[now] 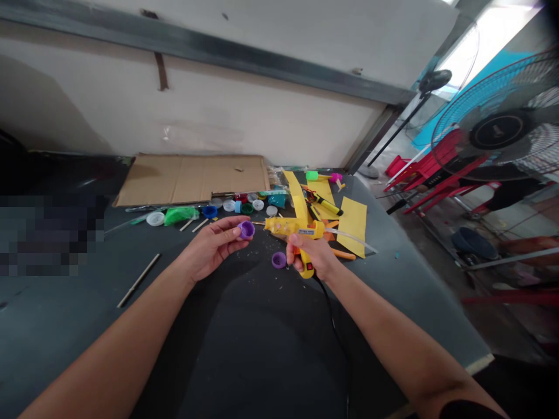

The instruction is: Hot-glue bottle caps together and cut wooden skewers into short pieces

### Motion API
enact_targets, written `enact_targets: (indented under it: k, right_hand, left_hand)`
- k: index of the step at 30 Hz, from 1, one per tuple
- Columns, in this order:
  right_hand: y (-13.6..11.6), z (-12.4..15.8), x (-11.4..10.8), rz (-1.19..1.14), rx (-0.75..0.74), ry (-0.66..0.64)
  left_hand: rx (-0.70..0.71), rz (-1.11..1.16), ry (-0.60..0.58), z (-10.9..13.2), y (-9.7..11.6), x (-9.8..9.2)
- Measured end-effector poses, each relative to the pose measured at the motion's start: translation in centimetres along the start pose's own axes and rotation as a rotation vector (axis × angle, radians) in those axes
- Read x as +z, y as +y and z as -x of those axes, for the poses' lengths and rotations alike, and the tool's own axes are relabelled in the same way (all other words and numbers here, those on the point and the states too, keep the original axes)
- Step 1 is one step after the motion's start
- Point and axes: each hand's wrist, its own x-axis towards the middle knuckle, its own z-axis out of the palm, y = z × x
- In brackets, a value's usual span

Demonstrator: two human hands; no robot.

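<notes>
My left hand (217,244) pinches a purple bottle cap (247,230) with its hollow side turned towards me. Wrapped around the handle of a yellow hot glue gun (288,226) is my right hand (310,253). The gun's metal nozzle points left and lies close to the held cap; whether they touch I cannot tell. A clear glue stick (351,237) sticks out of the gun's back, and a black cord (333,314) hangs from its handle. Another purple cap (278,260) rests on the dark table just left of my right hand.
Flattened cardboard (192,177) lies against the wall. Several loose bottle caps (228,205) are in front of it, beside a green plastic piece (181,215). Yellow paper (353,224) and yellow-handled pliers (326,203) lie to the right. A thin stick (138,280) is at left; a fan (498,129) stands beyond the table.
</notes>
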Motion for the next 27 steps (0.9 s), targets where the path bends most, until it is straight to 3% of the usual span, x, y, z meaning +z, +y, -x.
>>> enact_targets:
  k: [10,14,18,23,27]
  right_hand:
    - [0.2,-0.3,-0.5,-0.384,-0.046,-0.229]
    - [-0.9,0.0,-0.6,-0.464,-0.056,-0.275]
    - [-2.2,0.6,-1.0,-0.463,-0.099,-0.240]
    - [-2.5,1.1,-1.3,-0.486,-0.091,-0.163]
    - [-2.0,1.1,-0.9,-0.615,-0.045,-0.212]
  left_hand:
    - [0.002,-0.119,-0.077,0.2,-0.3,0.5]
    - [0.051,-0.387,-0.067,-0.1,-0.4,0.3]
    - [0.214,-0.844,0.015,-0.5,0.1,-0.8]
    - [0.361,-1.141,0.111,-0.6,0.3,-1.3]
    - [0.613,-1.371,0.035,-1.2,-0.9,-1.2]
